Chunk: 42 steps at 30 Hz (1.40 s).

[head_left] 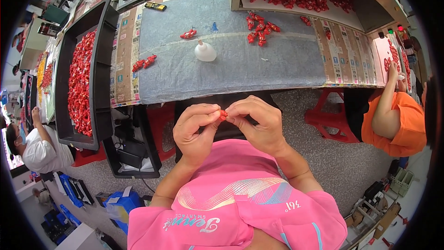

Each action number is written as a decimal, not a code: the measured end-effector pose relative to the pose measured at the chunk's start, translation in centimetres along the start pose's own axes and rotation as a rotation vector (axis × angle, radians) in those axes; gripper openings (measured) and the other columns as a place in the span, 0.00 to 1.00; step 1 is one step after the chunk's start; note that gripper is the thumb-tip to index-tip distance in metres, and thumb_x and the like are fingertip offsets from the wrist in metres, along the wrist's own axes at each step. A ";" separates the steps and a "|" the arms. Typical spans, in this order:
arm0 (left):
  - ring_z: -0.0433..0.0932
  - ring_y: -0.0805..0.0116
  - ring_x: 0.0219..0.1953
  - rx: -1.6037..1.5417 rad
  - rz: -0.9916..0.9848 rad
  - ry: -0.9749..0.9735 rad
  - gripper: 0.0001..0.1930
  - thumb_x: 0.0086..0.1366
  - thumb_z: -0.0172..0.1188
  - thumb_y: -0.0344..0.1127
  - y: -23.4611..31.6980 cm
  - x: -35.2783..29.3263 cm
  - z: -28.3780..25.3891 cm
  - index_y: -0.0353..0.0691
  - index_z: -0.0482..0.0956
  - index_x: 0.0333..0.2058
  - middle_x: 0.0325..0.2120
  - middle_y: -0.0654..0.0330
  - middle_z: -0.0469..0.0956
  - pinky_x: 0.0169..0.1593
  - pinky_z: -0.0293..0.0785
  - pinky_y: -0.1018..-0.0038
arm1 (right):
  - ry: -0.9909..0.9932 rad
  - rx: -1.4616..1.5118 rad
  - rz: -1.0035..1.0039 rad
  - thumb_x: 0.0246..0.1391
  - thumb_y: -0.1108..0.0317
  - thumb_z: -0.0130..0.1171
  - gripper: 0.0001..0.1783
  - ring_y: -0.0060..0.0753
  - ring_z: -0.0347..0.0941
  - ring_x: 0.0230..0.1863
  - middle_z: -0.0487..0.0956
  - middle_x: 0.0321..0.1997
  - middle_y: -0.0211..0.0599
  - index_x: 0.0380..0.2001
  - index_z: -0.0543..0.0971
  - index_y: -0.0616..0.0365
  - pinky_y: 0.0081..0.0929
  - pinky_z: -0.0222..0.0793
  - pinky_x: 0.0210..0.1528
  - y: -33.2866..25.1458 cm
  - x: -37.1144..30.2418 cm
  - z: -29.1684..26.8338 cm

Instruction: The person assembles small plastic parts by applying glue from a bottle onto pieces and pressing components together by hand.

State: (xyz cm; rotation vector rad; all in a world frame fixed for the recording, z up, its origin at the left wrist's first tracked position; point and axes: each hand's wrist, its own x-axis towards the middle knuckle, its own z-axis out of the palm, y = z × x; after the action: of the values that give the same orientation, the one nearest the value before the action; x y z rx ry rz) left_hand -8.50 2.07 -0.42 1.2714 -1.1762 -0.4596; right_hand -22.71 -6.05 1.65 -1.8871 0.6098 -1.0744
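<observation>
A small red plastic piece (223, 115) is pinched between my two hands, just in front of the table's near edge. My left hand (194, 129) grips it from the left with thumb and fingertips. From the other side, my right hand (260, 122) has its thumb and forefinger closed on the same piece. Beyond my hands, a white squeeze bottle (205, 52) with a narrow tip stands on a blue-grey cloth (171, 76). Shiny red plastic parts (144, 63) lie to its left, another red part (188, 34) behind it, and a loose cluster of red parts (262, 28) farther right.
At the left, a black crate (102, 83) holds many red parts. An open-fronted box (296, 11) at the back contains a large heap of them. A person in orange (398, 122) works at the right; a person in white (44, 150) sits far left. Red stools (326, 115) stand beside the table.
</observation>
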 end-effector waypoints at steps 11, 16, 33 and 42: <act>0.78 0.67 0.38 0.003 0.000 -0.010 0.10 0.48 0.65 0.16 0.0 0.1 -0.1 0.35 0.78 0.29 0.34 0.55 0.77 0.41 0.76 0.78 | 0.003 0.035 0.059 0.39 0.81 0.65 0.11 0.32 0.73 0.27 0.79 0.28 0.36 0.28 0.77 0.61 0.24 0.69 0.29 -0.1 -0.2 0.2; 0.78 0.69 0.35 -0.009 -0.028 0.028 0.10 0.47 0.66 0.17 0.0 -0.1 -0.1 0.36 0.80 0.30 0.33 0.56 0.78 0.37 0.75 0.79 | -0.019 0.041 0.093 0.39 0.81 0.65 0.11 0.30 0.74 0.27 0.79 0.28 0.35 0.29 0.77 0.60 0.22 0.69 0.28 -0.2 -0.2 0.1; 0.76 0.72 0.41 -0.877 -0.675 -0.038 0.12 0.56 0.61 0.21 0.2 0.2 -1.4 0.35 0.74 0.40 0.39 0.57 0.76 0.48 0.74 0.75 | 0.013 0.145 0.156 0.43 0.79 0.65 0.12 0.24 0.74 0.31 0.79 0.32 0.33 0.34 0.79 0.60 0.19 0.71 0.31 0.2 -0.7 0.7; 0.76 0.71 0.40 -0.849 -0.603 -0.033 0.11 0.53 0.62 0.18 -0.2 0.4 -1.7 0.35 0.76 0.35 0.39 0.55 0.77 0.47 0.74 0.75 | -0.037 0.186 0.182 0.45 0.77 0.65 0.10 0.24 0.74 0.31 0.79 0.32 0.34 0.33 0.79 0.61 0.19 0.71 0.33 0.4 -0.3 0.7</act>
State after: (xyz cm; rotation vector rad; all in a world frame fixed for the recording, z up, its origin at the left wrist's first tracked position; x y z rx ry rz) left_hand -6.78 2.56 -0.26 0.8281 -0.4754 -1.2697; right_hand -22.25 -5.74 1.01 -1.6537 0.6256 -0.9425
